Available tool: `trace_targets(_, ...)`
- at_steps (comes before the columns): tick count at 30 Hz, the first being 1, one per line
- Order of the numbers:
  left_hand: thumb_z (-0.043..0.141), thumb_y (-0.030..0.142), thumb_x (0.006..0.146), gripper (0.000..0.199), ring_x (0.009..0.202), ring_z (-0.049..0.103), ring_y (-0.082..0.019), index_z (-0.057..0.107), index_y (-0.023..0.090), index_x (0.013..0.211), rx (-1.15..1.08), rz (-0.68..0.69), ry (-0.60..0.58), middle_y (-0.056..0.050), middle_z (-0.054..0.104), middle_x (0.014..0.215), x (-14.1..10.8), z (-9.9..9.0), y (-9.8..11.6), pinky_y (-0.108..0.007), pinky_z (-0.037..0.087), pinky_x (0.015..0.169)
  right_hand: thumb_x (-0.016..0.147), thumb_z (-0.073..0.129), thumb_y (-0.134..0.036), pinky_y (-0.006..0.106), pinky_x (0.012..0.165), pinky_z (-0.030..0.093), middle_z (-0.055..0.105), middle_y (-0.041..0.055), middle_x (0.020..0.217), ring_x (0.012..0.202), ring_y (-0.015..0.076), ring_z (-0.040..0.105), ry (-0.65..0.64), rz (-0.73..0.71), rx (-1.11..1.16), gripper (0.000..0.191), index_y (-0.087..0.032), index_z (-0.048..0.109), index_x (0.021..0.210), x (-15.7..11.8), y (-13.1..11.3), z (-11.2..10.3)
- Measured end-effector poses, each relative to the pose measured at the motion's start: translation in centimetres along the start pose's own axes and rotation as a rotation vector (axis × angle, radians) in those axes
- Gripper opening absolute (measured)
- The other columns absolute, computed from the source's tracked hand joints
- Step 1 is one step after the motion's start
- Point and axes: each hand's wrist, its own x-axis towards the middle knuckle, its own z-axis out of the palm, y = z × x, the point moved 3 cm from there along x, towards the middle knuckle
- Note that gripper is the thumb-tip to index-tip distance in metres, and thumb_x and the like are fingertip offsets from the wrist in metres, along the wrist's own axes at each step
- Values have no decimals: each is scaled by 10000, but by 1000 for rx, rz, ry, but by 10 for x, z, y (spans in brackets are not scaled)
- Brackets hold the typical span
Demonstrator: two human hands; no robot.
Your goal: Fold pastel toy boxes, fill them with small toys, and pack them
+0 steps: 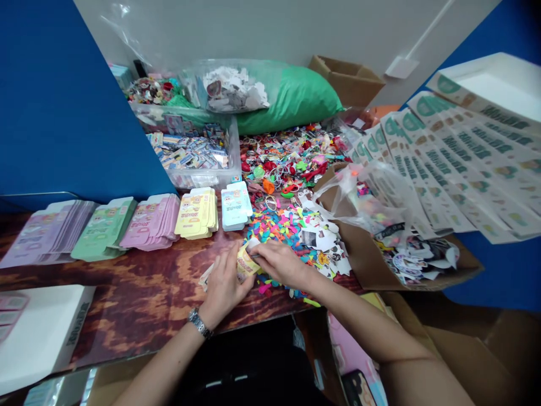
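Note:
A small yellow printed carton [245, 266] is gripped in my left hand [224, 279], its fingers wrapped round the side. My right hand [276, 262] is pinched at the carton's upper end, on something small and pale that its fingers mostly hide. Just right of the hands lies a spread pile of colourful small pieces [274, 228], with white die-cut stickers [323, 237] at its edge. Close behind my left hand stand a stack of flat yellow cartons [196, 213] and a stack of light blue ones [235, 206].
Purple [53, 231], green [103, 228] and pink carton stacks [152, 221] line the left. Behind are a clear bin [203, 177], a green sack [302, 98] and mixed trinkets [291, 158]. An open cardboard box [363, 254] and leaning printed boxes [456, 163] flank the right; a white box [46, 332], front left.

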Motion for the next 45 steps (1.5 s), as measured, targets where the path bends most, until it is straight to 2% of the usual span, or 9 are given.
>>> trace_targets(3, 610, 311, 828, 729, 1123, 535, -296, 273, 168, 1459, -17, -7, 1, -147, 543, 1283, 0, 1, -1, -438, 453, 959, 947, 462, -190, 238, 736, 460, 664, 76, 949, 858, 156, 603, 33, -58, -128, 183, -195, 645, 935, 1, -3, 0)
trace_targets(7, 601, 321, 837, 738, 1159, 526, -292, 254, 171, 1471, -40, -16, -11, -144, 530, 1316, 0, 0, -5, -428, 457, 970, 971, 467, -263, 222, 785, 472, 684, 59, 978, 886, 135, 624, -18, -118, 68, 221, -194, 665, 1041, 13, 10, -15)
trace_targets(9, 609, 340, 832, 745, 1171, 524, -286, 262, 175, 1471, -59, -22, -14, -137, 532, 1320, 0, -1, -6, -411, 462, 971, 979, 464, -303, 222, 831, 472, 692, 53, 1044, 934, 130, 633, 49, 39, 109, 254, -196, 641, 1125, 27, 38, -27)
trace_targets(12, 619, 355, 826, 743, 1187, 522, -290, 278, 183, 1464, -83, -29, -32, -135, 535, 1319, 0, -3, -5, -416, 460, 984, 976, 459, -307, 228, 845, 463, 691, 56, 1085, 946, 140, 637, 47, 417, -138, 265, -187, 640, 1128, 53, 96, -36)
trace_targets(15, 626, 348, 823, 758, 1202, 519, -302, 262, 193, 1470, -98, -27, -47, -145, 525, 1335, -1, -2, -3, -440, 458, 993, 919, 559, -343, 275, 866, 458, 686, 98, 1092, 971, 195, 634, -1, 537, -242, 291, -165, 648, 1131, 80, 140, -28)
trace_targets(19, 627, 352, 828, 761, 1192, 527, -298, 250, 206, 1473, -91, -28, -50, -145, 528, 1335, -4, -2, -4, -438, 473, 975, 883, 587, -409, 310, 838, 470, 670, 115, 1104, 995, 243, 629, -57, 585, -311, 348, -216, 650, 1166, 99, 166, -10)
trace_targets(29, 631, 360, 824, 747, 1172, 534, -286, 280, 195, 1462, -116, -55, -77, -139, 539, 1316, -3, -3, -7, -414, 472, 973, 958, 383, -198, 252, 877, 446, 671, 82, 1161, 1045, 180, 621, -147, 458, -417, 339, -169, 599, 1217, 88, 183, -26)
trace_targets(36, 632, 329, 816, 760, 1193, 529, -308, 260, 201, 1468, -127, -16, -58, -152, 533, 1323, -4, -1, -4, -451, 466, 981, 902, 450, -75, 306, 914, 428, 696, 134, 1075, 1043, 228, 590, -370, 217, -492, 341, -161, 669, 1149, 97, 168, -21)
trace_targets(45, 625, 342, 826, 756, 1213, 521, -311, 258, 198, 1471, -112, -21, -57, -155, 527, 1334, -4, 0, -1, -460, 456, 997, 930, 435, -126, 302, 875, 433, 688, 159, 1045, 1035, 234, 571, -421, 140, -566, 269, -118, 658, 1080, 103, 164, -14)
